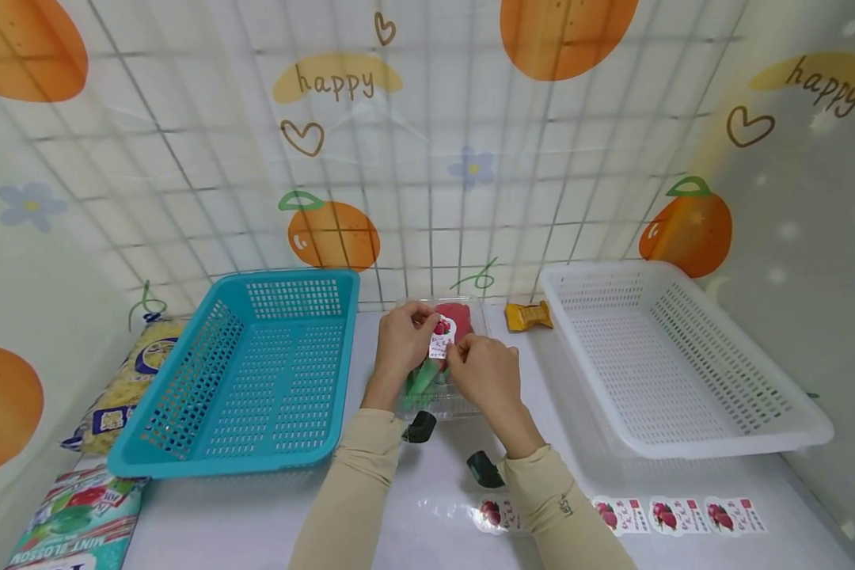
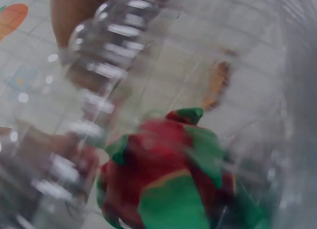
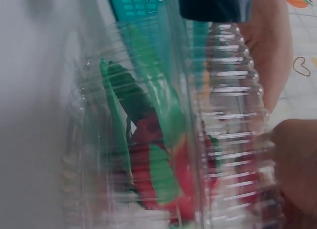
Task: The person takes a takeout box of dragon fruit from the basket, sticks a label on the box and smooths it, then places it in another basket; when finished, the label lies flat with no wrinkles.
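A clear plastic clamshell box (image 1: 463,409) stands on the table between the hands, with a red and green dragon fruit (image 1: 461,314) inside. Over its lid is a white sticker (image 1: 441,338) printed with red fruit and writing. My left hand (image 1: 403,340) pinches the sticker's upper left edge. At its lower right edge, my right hand (image 1: 490,370) pinches with curled fingers. Through the ribbed clear plastic, the dragon fruit (image 2: 163,179) appears blurred in the left wrist view. The right wrist view shows the fruit's red body and green scales (image 3: 161,172); part of the right hand is cut off there.
A teal basket (image 1: 349,356) stands left and a white basket (image 1: 577,348) right. A yellow wrapped packet (image 1: 529,317) lies behind the right hand. More fruit stickers (image 1: 677,516) line the front. Two snack bags (image 1: 131,380) lie at the far left, near a grid wall.
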Demonstrator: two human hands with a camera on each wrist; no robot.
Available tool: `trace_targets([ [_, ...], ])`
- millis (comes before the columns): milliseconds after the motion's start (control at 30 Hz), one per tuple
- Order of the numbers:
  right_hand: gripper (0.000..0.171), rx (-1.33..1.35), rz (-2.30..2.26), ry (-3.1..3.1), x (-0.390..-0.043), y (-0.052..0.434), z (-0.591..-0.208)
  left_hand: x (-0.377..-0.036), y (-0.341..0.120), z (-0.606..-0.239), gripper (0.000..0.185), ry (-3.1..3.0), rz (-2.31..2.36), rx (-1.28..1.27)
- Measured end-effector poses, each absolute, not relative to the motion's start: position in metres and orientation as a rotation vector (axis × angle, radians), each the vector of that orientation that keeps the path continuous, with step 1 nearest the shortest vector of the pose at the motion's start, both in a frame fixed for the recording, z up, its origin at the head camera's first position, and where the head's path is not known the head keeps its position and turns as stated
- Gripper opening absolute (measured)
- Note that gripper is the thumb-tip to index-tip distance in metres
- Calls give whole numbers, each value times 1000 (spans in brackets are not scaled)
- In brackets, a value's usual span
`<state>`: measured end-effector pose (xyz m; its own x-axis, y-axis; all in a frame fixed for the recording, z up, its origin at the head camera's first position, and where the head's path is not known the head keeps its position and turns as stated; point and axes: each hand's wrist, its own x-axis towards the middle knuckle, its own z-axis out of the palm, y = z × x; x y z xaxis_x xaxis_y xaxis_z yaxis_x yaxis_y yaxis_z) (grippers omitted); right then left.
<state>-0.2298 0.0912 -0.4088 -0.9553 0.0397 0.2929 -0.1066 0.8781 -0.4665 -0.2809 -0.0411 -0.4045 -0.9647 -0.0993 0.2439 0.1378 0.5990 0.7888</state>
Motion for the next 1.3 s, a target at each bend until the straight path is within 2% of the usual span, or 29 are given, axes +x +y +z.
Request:
trace_targets([
  [1300,32,31,699,-2774,-232,90,-410,-282,-39,-409,15,-2577,-1216,-20],
])
